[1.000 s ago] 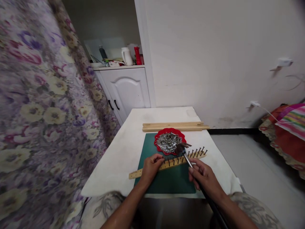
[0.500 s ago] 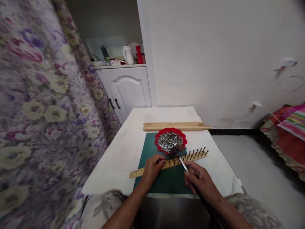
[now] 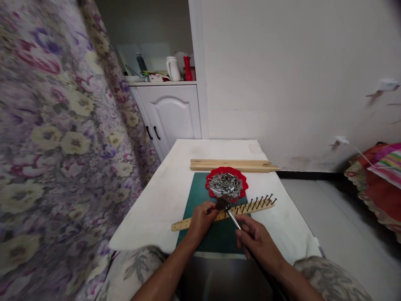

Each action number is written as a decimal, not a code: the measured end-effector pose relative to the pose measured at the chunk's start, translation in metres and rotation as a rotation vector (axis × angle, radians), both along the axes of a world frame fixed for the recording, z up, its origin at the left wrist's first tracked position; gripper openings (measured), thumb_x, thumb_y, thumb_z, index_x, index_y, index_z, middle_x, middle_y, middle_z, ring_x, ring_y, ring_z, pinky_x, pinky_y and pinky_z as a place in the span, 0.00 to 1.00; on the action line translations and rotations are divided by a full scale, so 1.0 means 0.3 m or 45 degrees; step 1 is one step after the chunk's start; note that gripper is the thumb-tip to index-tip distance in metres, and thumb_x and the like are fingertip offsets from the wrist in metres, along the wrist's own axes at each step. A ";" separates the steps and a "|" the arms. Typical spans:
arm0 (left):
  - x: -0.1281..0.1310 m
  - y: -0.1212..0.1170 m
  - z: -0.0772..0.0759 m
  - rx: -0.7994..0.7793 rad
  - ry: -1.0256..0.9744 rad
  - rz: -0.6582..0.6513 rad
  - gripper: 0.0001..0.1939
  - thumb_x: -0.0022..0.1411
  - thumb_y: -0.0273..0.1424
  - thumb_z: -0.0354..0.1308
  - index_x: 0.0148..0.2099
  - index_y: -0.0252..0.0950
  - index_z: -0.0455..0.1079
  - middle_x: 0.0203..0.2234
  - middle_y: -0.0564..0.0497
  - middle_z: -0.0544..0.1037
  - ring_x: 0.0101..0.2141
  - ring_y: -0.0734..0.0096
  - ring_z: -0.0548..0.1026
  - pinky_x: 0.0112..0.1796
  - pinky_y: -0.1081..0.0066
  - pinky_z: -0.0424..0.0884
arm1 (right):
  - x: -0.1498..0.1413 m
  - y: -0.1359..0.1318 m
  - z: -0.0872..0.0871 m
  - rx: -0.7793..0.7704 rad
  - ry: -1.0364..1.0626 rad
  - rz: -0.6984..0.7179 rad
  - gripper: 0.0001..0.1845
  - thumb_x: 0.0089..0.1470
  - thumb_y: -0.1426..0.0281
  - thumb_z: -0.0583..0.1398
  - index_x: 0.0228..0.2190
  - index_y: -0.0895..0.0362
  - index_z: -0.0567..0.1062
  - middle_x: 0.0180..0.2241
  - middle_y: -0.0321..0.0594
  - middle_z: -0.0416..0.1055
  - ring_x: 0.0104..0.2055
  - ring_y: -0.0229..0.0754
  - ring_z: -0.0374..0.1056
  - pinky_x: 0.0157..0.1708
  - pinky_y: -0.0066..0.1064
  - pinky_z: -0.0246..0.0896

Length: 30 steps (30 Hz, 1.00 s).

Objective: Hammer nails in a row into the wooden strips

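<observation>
A long wooden strip (image 3: 180,225) lies across a green cutting mat (image 3: 219,236), with a row of several dark nails (image 3: 257,202) standing in its right half. My left hand (image 3: 200,219) is closed on the strip near its middle, fingertips pinched at the end of the nail row; whether they hold a nail is too small to tell. My right hand (image 3: 255,240) grips the metal handle of a hammer (image 3: 226,207). The hammer's head sits right at my left fingertips, over the strip. A red scalloped dish (image 3: 209,182) full of loose silver nails (image 3: 224,184) sits just behind.
The mat lies on a white table (image 3: 163,200). Two more wooden strips (image 3: 232,165) lie side by side at the back of it. A floral curtain (image 3: 56,138) hangs at the left, a white cabinet (image 3: 171,113) with bottles stands behind, and colourful bedding (image 3: 380,175) lies at the right.
The hammer head has swung left and down, from in front of the red dish to my left fingertips on the strip. My right hand followed leftward; my left hand stayed put.
</observation>
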<state>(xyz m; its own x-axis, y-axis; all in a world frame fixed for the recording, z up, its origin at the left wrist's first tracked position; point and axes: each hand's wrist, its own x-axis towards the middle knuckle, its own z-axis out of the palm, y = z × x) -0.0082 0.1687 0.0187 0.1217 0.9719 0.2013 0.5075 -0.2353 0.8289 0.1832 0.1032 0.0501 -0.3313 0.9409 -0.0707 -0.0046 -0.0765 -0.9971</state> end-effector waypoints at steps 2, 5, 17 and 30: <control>0.000 0.000 0.002 -0.008 -0.004 -0.002 0.07 0.54 0.28 0.53 0.27 0.34 0.71 0.22 0.53 0.72 0.26 0.72 0.69 0.28 0.76 0.60 | 0.003 -0.001 0.000 -0.008 -0.014 0.004 0.20 0.55 0.62 0.56 0.47 0.58 0.66 0.18 0.27 0.65 0.11 0.29 0.55 0.12 0.21 0.46; -0.001 -0.001 0.005 -0.017 -0.014 -0.015 0.07 0.54 0.28 0.53 0.29 0.34 0.72 0.24 0.52 0.73 0.27 0.71 0.69 0.28 0.75 0.60 | 0.007 0.000 0.003 -0.004 -0.036 0.024 0.20 0.55 0.63 0.56 0.48 0.58 0.67 0.18 0.27 0.65 0.11 0.29 0.54 0.12 0.21 0.46; -0.002 -0.004 0.001 0.001 -0.022 -0.001 0.08 0.54 0.27 0.52 0.29 0.34 0.73 0.25 0.52 0.74 0.26 0.72 0.70 0.29 0.76 0.61 | 0.005 -0.009 -0.010 0.020 -0.042 0.018 0.18 0.56 0.64 0.55 0.47 0.57 0.66 0.19 0.27 0.65 0.11 0.29 0.55 0.12 0.20 0.46; -0.059 0.026 0.052 0.066 0.061 0.007 0.09 0.58 0.30 0.51 0.37 0.37 0.73 0.32 0.50 0.77 0.35 0.68 0.73 0.38 0.71 0.67 | 0.142 0.037 -0.014 0.109 0.092 -0.309 0.20 0.56 0.60 0.58 0.47 0.58 0.65 0.19 0.30 0.67 0.12 0.30 0.54 0.13 0.22 0.47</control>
<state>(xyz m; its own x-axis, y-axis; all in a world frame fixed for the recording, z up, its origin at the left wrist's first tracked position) -0.0259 0.1766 0.0343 0.1271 0.9610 0.2456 0.5480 -0.2745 0.7902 0.2258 0.1143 0.0461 -0.0969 0.9949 0.0280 -0.0837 0.0199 -0.9963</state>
